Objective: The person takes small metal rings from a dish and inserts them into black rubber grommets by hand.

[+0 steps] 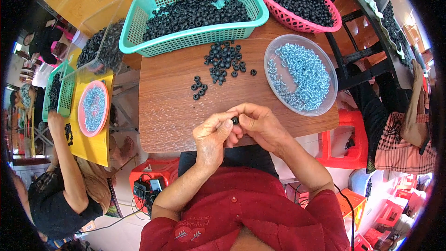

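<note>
My left hand (213, 135) and my right hand (264, 129) meet at the front of the wooden table, fingertips pinched together. Between them sits a small round black part (235, 120), with fingers of both hands against it. Anything smaller in the fingertips is hidden. Beyond my hands lies a loose pile of similar black parts (223, 60), some showing a ring-like opening. A smaller cluster (199, 87) is to its left. On the right, a clear round tub (269, 72) holds many tiny shiny light-blue pieces (304, 76).
A turquoise basket (195, 35) and a pink basket (297, 23), both full of black parts, stand at the back. At left, a co-worker's arm (69, 167) reaches over a yellow table (100, 151). Another person sits at right. Red stools (346, 144) flank the table (172, 111).
</note>
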{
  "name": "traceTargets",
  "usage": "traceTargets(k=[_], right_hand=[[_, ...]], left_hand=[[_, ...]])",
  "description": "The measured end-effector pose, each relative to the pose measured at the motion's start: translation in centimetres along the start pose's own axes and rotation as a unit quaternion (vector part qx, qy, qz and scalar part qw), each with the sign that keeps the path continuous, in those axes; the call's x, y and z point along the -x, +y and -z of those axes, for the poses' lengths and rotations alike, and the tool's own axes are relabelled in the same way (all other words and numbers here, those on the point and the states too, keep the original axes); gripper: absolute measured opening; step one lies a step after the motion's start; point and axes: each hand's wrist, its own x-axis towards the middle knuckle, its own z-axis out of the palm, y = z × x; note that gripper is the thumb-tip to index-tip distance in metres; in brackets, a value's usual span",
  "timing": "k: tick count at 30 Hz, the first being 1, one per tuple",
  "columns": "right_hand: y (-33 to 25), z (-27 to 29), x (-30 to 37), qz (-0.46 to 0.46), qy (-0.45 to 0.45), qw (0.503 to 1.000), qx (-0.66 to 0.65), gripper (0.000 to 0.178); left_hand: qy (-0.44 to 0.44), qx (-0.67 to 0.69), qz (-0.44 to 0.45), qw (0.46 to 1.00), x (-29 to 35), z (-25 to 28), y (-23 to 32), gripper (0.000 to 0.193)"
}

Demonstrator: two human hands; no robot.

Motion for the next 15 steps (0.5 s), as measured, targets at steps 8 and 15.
traceTargets(k=[8, 15], right_hand=[[0.8, 0.7, 0.7, 0.051, 0.084, 0.990, 0.104, 0.027], [-3.2, 0.1, 2.4, 0.134, 0.179, 0.966, 0.130, 0.019]], left_hand=[[-0.027, -0.167, -0.056, 0.984, -0.2, -0.9, 0.5, 0.016], [-0.034, -0.445, -0.438, 0.781, -6.2, -3.3, 1.3, 0.016]])
